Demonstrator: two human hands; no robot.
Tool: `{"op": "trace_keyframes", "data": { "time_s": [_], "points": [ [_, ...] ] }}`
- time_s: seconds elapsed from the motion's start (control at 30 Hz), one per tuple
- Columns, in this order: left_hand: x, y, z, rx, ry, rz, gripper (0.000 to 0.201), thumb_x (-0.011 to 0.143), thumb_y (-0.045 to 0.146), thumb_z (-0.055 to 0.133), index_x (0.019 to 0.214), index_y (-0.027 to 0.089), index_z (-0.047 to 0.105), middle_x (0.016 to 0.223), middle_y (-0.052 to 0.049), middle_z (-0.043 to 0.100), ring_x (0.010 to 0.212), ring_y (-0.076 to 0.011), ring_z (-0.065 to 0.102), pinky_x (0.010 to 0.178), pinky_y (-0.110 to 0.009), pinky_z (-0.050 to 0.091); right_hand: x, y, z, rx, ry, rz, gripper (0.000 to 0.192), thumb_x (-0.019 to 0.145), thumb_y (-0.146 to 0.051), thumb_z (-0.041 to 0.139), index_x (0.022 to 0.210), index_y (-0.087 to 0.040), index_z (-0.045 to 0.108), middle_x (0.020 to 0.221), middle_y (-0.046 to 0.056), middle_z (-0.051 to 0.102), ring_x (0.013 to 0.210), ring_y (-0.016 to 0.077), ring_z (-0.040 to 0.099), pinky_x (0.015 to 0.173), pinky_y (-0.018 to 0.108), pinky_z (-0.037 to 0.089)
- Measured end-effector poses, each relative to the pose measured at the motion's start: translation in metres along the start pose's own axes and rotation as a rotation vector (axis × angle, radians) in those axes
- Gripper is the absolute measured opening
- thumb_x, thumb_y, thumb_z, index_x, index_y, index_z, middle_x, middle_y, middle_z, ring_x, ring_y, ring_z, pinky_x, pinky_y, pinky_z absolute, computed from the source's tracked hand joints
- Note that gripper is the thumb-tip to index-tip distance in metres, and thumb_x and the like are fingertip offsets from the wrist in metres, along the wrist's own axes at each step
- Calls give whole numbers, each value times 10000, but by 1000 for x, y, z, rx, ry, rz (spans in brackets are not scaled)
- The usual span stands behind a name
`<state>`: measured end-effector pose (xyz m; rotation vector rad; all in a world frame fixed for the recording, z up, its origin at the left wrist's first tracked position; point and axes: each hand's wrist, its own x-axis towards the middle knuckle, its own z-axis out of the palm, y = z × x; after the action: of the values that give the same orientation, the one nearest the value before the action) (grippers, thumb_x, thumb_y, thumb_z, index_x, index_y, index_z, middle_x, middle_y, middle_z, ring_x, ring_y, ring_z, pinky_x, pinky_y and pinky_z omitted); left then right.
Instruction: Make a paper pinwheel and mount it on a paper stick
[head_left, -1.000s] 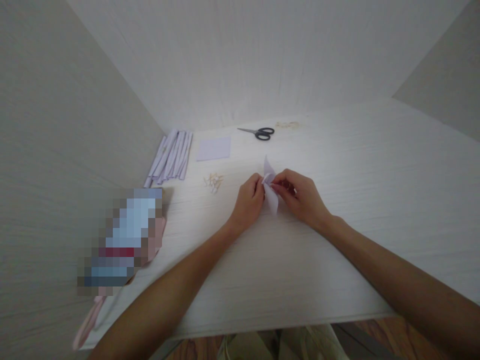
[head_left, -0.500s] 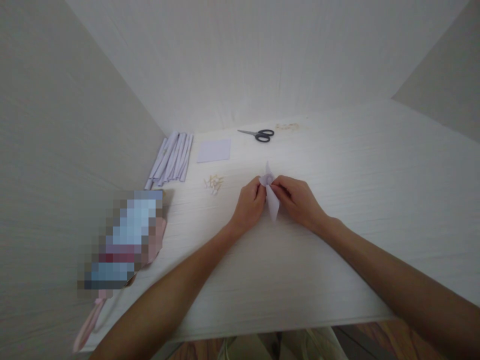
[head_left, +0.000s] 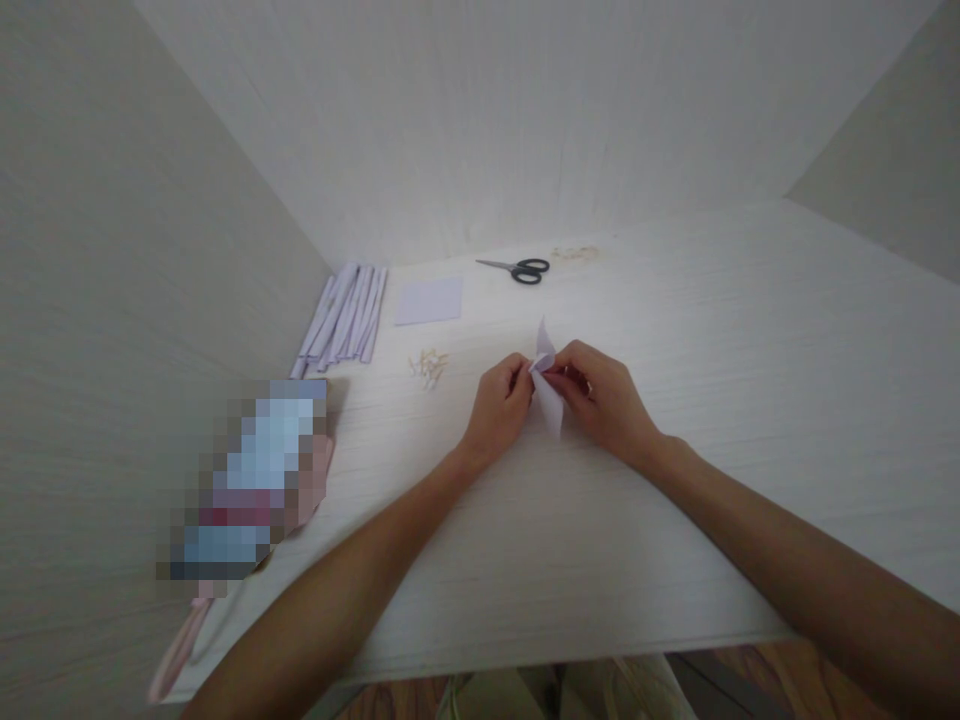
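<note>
Folded lilac paper pinched between both my hands, mid-table.

My left hand (head_left: 501,403) and right hand (head_left: 600,395) each close fingertips on the folded paper (head_left: 548,392) — it sits between them, its long axis running 12 to 6 o'clock, sharp tip up at 12. White wood-grain table (head_left: 675,520), pale walls; scissors (head_left: 519,268) at 12, paper strips (head_left: 343,315) at 10.

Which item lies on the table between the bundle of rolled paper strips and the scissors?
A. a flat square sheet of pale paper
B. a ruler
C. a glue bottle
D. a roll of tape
A: a flat square sheet of pale paper lies on the table right of the rolled paper strips and left of the scissors.
</note>
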<state>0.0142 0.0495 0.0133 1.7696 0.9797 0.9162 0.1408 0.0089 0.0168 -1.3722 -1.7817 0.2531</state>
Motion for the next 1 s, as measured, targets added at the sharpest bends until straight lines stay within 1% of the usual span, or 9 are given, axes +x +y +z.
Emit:
{"op": "trace_keyframes", "data": {
  "time_s": [0.2,0.47,0.67,0.77,0.83,0.9,1.0],
  "points": [
    [0,-2,1,30,-14,8,214,761,224,349,559,167,387,523,39,362,509,-80,331,473,-213,242,0,-2,1,-9,-16,-13,82,785,-167,451,706,-182,465,667,4,494,583,110,435,531,230,326],
    [0,-3,0,72,-27,4,205,741,189,334,539,169,366,502,44,343,505,-85,325,480,-218,235,-3,-3,4,-64,-48,5,113,814,-183,386,718,-188,445,708,26,479,615,132,439,555,249,334],
    [1,-4,0,121,-6,34,193,734,170,330,556,158,404,537,30,409,542,-92,371,509,-221,265,-2,-2,7,-61,-54,14,118,808,-161,390,708,-188,447,703,26,485,631,138,450,565,252,342],
    [1,-1,-1,31,-16,7,192,734,196,340,558,160,406,521,39,388,512,-83,353,487,-214,259,0,-2,7,14,-28,28,97,796,-175,422,706,-186,457,671,14,490,608,129,448,551,245,345],
    [1,0,-3,-80,-39,-35,182,723,216,366,552,163,401,487,50,366,471,-75,333,454,-207,243,1,-1,5,82,11,65,68,775,-200,466,709,-185,471,651,6,494,592,123,450,538,241,348],
    [1,-1,-4,-202,-38,-82,170,698,219,404,537,164,399,453,59,356,438,-66,320,430,-200,226,2,0,3,161,70,122,55,737,-228,522,729,-184,490,673,5,506,597,121,456,533,240,356],
    [3,-4,-4,-410,18,-154,156,665,219,454,526,155,425,448,61,368,431,-53,319,424,-188,222,4,5,3,343,178,237,163,678,-268,585,796,-189,504,783,20,523,666,128,478,560,245,379]
  ]
}}
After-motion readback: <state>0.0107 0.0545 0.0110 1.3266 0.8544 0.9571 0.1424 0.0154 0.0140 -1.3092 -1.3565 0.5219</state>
